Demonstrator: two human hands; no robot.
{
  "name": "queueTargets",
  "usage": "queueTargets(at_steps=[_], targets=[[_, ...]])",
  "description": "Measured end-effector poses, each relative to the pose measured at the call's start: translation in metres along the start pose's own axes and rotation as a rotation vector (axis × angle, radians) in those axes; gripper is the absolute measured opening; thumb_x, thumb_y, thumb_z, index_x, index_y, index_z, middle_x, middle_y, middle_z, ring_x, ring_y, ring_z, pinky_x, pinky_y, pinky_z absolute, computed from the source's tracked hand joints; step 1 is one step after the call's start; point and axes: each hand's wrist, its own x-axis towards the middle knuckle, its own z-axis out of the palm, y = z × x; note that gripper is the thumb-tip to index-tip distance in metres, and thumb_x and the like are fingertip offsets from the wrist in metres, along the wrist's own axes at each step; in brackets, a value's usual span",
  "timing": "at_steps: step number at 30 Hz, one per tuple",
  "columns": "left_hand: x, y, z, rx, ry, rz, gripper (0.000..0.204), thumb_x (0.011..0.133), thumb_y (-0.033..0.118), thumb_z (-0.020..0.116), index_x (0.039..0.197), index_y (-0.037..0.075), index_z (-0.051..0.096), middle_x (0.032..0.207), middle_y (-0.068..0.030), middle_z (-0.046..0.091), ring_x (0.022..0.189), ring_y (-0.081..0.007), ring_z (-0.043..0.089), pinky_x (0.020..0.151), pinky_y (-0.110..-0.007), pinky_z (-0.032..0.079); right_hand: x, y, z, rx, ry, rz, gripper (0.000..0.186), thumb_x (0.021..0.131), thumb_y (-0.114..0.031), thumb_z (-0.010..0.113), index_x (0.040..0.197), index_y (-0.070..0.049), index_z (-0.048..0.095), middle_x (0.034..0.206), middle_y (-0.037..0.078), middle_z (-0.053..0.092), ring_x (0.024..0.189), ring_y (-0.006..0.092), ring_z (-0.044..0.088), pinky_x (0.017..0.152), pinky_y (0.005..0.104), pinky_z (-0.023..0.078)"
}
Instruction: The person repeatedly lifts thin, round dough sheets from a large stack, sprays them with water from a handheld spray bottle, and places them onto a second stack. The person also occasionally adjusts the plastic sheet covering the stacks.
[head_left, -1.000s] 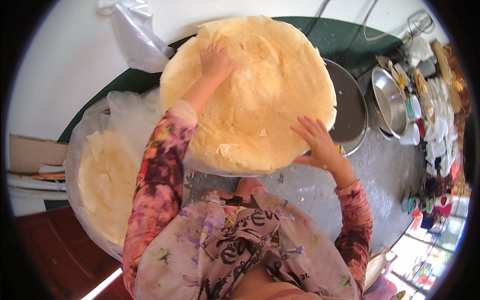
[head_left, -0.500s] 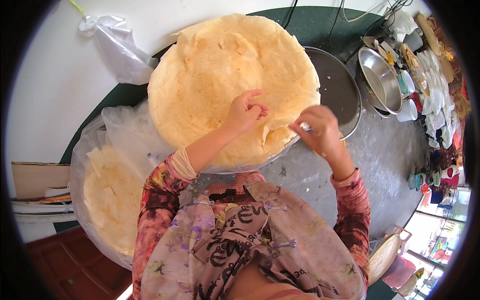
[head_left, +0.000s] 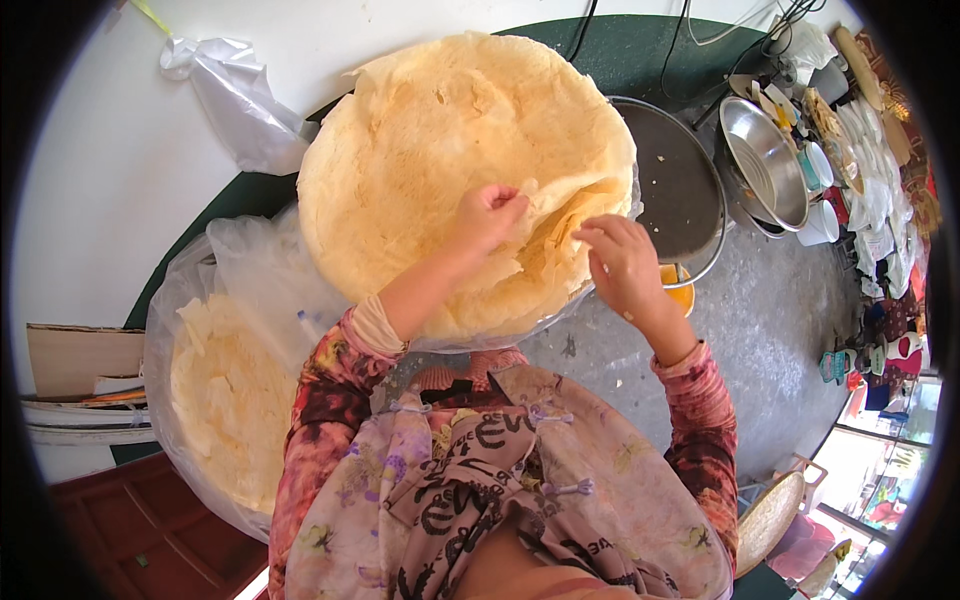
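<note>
In front of me is a large round stack of thin, pale golden flatbread sheets (head_left: 430, 130), its edges ragged. My left hand (head_left: 490, 215) is closed in a pinch on the lifted edge of the top flatbread sheet, over the right part of the stack. That sheet is folded up there, and darker golden layers show beneath it. My right hand (head_left: 627, 265) hovers at the stack's right edge, thumb apart from the curved fingers, with nothing visible in it. Clear plastic shows under the stack's near rim.
A second flatbread stack (head_left: 225, 400) lies in a clear plastic bag at the left. On the right are a dark round pan (head_left: 680, 185), a steel basin (head_left: 765, 160) and a yellow container (head_left: 680, 290). A white plastic bag (head_left: 245, 110) hangs at the upper left.
My left hand has closed on the top sheet and raised its edge, exposing the layers below. My right hand has moved slightly down, its fingers spreading from a blurred, curled pose.
</note>
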Motion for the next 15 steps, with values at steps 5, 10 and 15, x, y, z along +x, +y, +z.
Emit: queueTargets(at_steps=[5,10,15], targets=[[0.006,0.003,-0.018,-0.272,-0.144,-0.127,0.019,0.089,0.023,0.064,0.097,0.006,0.065,0.083,-0.0023,0.066,0.072,-0.0114,0.062,0.064,-0.026,0.05,0.015,0.002,0.019,-0.112,-0.312,-0.152,0.059,0.062,0.009,0.058,0.118,-0.011,0.056,0.132,0.012,0.051,0.131,0.028,0.04,0.111,0.0464,0.028],[0.009,-0.002,-0.021,-0.317,-0.263,-0.171,0.016,0.091,0.025,0.062,0.098,0.01,0.066,0.085,0.0007,0.066,0.076,-0.0095,0.061,0.067,-0.026,0.049,0.038,0.024,0.019,-0.218,-0.636,-0.107,0.048,0.063,0.001,0.065,0.109,-0.012,0.061,0.119,0.008,0.059,0.125,0.0264,0.046,0.11,0.0443,0.029],[0.002,-0.014,-0.016,-0.341,-0.358,-0.117,0.019,0.093,0.025,0.06,0.101,0.009,0.067,0.092,0.0009,0.066,0.084,-0.0099,0.061,0.077,-0.025,0.048,0.007,0.035,0.014,-0.098,-0.485,-0.038,0.031,0.064,-0.002,0.068,0.094,-0.009,0.067,0.107,0.008,0.063,0.111,0.0277,0.057,0.096,0.0405,0.043]])
